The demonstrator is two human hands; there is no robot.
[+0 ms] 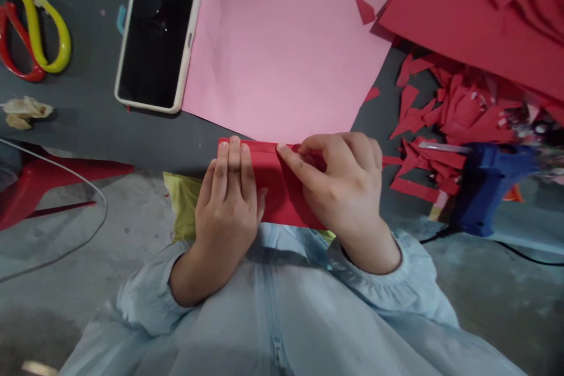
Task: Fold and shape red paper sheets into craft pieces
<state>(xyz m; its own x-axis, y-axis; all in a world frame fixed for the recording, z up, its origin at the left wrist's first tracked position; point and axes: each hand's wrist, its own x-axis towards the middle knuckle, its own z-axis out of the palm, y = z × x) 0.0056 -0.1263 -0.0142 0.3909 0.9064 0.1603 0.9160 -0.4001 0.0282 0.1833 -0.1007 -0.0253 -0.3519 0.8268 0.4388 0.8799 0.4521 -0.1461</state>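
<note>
A sheet of red paper (pixel 275 188) lies at the table's near edge, with a narrow strip folded along its far side. My left hand (pixel 229 205) rests flat on its left part, fingers straight and side by side, fingertips at the fold. On the right part, my right hand (pixel 341 179) has its index finger stretched onto the folded strip while the other fingers curl in at the paper's edge. Its thumb is hidden. Just beyond the red paper is a large pink sheet (pixel 282 47), with a few red scraps on it.
A phone (pixel 158 35) overlaps the pink sheet's left side. Scissors (pixel 48 29) lie at the far left. To the right are red paper scraps (pixel 467 111), a blue glue gun (pixel 489 182) with a cord, and larger red sheets (pixel 484 23). A red chair (pixel 57 176) stands left below.
</note>
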